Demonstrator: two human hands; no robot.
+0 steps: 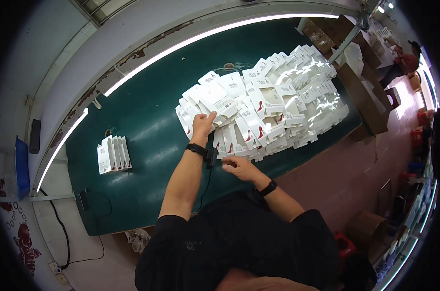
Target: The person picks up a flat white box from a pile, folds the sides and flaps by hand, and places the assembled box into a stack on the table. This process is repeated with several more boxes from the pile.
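A large spread of white cartons (278,104), many printed with a red high-heeled shoe and some with cut-out windows, overlaps across the middle and right of the green table. At its left part, my left hand (203,125) pinches the lower edge of one white carton (219,100), thumb on top; the fingers under it are hidden. Nearer my body, my right hand (240,168) hovers by the front edge of the spread, fingers loosely bent and apart from the thumb, with nothing seen in it. Both wrists wear black bands.
On the left of the green table (157,131) stands a small row of white cartons (114,154). A black device with a cable (211,158) is at my left wrist. Brown cardboard boxes (358,92) adjoin the right end. A person (406,63) is far off at right.
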